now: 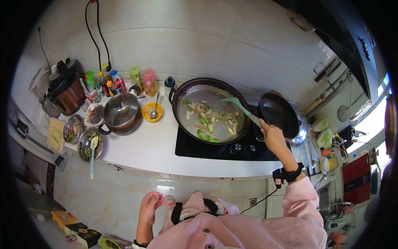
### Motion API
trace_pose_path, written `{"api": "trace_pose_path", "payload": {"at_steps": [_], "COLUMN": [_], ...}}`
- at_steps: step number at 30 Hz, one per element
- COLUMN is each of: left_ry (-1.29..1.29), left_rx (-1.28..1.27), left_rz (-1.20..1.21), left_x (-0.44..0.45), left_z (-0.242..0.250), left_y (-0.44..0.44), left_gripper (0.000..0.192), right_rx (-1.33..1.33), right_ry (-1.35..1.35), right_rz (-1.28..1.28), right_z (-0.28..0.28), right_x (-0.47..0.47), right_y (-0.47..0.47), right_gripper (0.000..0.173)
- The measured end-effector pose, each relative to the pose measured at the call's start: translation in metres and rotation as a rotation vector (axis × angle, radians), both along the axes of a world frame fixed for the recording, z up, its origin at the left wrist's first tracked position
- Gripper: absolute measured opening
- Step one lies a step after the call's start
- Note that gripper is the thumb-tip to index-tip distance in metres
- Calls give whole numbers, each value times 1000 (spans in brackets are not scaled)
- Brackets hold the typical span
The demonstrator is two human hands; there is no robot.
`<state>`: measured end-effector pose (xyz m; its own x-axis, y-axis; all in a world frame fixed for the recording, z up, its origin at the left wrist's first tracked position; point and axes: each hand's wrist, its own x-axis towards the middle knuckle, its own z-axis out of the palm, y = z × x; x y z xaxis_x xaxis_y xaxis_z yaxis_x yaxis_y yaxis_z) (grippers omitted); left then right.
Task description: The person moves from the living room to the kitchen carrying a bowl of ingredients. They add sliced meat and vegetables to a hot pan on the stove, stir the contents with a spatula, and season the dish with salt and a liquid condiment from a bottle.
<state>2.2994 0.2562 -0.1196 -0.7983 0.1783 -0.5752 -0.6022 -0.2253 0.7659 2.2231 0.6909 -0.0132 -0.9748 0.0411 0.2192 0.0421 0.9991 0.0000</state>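
Note:
My right hand (273,135) grips the grey handle of a turquoise spatula (233,101). Its blade reaches over a wide dark frying pan (199,88) on the black cooktop (199,150). Inside the pan lie pale sliced pieces of food (200,108) and green pepper strips (205,120), spread loosely with some liquid. My left hand (152,202) hangs low in front of my body, away from the counter, its fingers curled together and nothing visible in them.
Beside the large pan rests a smaller black pan (278,115) with a metal lid (301,124) behind it. Left along the counter stand a yellow bowl (149,117) with a spoon, a lidded pot (127,124), metal bowls of food (81,152), several bottles and an electric cooker (67,99).

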Motion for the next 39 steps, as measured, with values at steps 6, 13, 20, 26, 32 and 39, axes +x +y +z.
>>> {"api": "trace_pose_path", "payload": {"at_steps": [6,13,20,26,32,39], "left_ry": [9,31,50,21,11,3], "left_rx": [-2,5,42,-3,-14,-11], "left_rz": [-21,-90,-155,-152,-150,-80], "left_x": [2,-10,-21,-19,-13,-2], "left_z": [-2,-4,-6,-6,-5,4], "left_y": [-9,-17,-33,-56,-72,-70], "left_gripper": [15,15,16,16,16,14], "right_rx": [-71,-295,64,112,-180,-168], "right_ry": [-168,-172,-113,-248,-105,29], "right_rz": [-188,-182,-109,-122,-126,-213], "right_z": [-37,17,54,67,31,-27], "right_x": [6,46,58,72,62,58], "right_y": [-11,-28,-47,-58,-75,-70], "right_gripper": [33,25,35,36,38,40]}}
